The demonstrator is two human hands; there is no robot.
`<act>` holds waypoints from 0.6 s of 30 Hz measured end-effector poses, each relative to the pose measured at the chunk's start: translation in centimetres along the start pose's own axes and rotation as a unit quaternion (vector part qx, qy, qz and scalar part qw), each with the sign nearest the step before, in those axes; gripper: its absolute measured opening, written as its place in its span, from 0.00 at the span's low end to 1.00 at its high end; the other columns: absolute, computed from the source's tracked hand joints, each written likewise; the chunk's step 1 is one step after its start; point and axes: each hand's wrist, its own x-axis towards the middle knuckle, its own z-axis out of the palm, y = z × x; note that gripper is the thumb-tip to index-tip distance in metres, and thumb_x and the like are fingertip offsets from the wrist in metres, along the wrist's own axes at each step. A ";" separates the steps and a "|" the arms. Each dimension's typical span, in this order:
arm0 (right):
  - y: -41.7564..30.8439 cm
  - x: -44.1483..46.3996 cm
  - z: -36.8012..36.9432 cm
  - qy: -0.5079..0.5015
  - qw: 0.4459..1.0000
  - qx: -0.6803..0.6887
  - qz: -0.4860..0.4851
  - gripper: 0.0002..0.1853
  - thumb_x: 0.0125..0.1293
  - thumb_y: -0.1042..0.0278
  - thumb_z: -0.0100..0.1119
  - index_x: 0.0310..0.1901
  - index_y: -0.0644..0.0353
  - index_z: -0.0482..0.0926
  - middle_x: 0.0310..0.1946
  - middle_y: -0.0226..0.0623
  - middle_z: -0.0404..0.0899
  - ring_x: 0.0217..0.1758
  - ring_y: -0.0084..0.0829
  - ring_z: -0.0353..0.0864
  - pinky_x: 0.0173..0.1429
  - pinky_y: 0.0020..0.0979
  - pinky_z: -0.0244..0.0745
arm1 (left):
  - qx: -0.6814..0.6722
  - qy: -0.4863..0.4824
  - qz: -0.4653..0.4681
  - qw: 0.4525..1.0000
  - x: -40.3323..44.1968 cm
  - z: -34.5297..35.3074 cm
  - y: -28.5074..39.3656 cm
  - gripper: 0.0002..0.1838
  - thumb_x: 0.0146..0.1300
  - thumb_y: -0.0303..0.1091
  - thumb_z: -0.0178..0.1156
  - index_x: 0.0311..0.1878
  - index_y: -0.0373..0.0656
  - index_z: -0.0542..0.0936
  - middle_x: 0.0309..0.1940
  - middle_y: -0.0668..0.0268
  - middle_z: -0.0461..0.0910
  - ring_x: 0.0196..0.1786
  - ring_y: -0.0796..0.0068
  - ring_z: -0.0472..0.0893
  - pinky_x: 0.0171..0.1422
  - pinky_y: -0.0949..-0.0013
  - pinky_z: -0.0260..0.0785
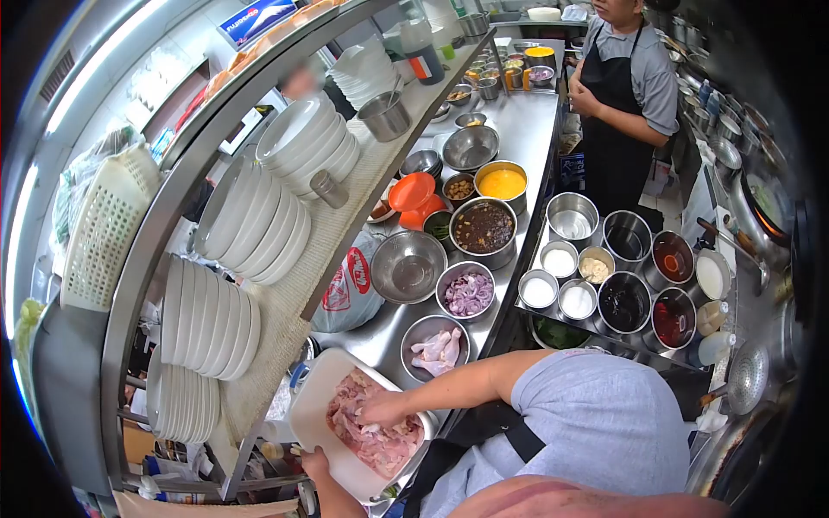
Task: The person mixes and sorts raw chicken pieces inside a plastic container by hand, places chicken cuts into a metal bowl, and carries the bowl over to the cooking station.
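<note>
A white plastic tub (311,388) full of raw, cut-up chicken meat (380,462) stands in front of me at the counter's edge. My right hand (386,409) reaches down into the meat; its fingertips are buried, so their grip is hidden. At the tub's near left corner, my left hand (316,464) grips the rim. Just beyond the tub, a steel bowl (413,367) holds chicken drumsticks (439,347). A bowl of chopped purple onion (468,295) sits past that, beside an empty-looking steel bowl (408,268).
Stacked white plates (210,319) fill the shelf (298,285) overhanging the counter. A pot of dark sauce (484,229), a pot of yellow liquid (502,183) and an orange container (414,197) stand further along. Several seasoning pots (623,302) crowd a side stand. A co-worker in a black apron (615,155) stands beyond.
</note>
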 end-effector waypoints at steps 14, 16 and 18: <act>-0.2 -0.9 -1.6 0.017 0.998 0.053 -0.022 0.11 0.54 0.73 0.58 0.41 0.62 0.78 0.38 0.48 0.82 0.50 0.51 0.80 0.51 0.51 0.74 | 0.054 -0.027 -0.079 0.995 -2.8 -2.7 4.3 0.37 0.55 0.49 0.58 0.64 0.34 0.72 0.60 0.40 0.76 0.62 0.41 0.76 0.66 0.47 0.68; -0.2 -1.0 -1.5 0.043 0.998 0.041 -0.014 0.11 0.55 0.73 0.58 0.41 0.60 0.78 0.39 0.48 0.81 0.50 0.51 0.80 0.51 0.50 0.74 | 0.048 -0.026 -0.072 0.996 -2.3 -2.4 4.0 0.37 0.55 0.48 0.58 0.65 0.33 0.71 0.59 0.39 0.76 0.62 0.41 0.76 0.66 0.48 0.68; 0.2 -0.5 -0.6 0.048 0.998 0.036 -0.006 0.11 0.54 0.73 0.58 0.41 0.60 0.78 0.39 0.48 0.81 0.49 0.51 0.80 0.51 0.50 0.74 | 0.044 -0.032 -0.065 0.996 -1.8 -2.1 3.2 0.37 0.55 0.48 0.59 0.64 0.33 0.71 0.58 0.39 0.76 0.62 0.41 0.76 0.66 0.48 0.68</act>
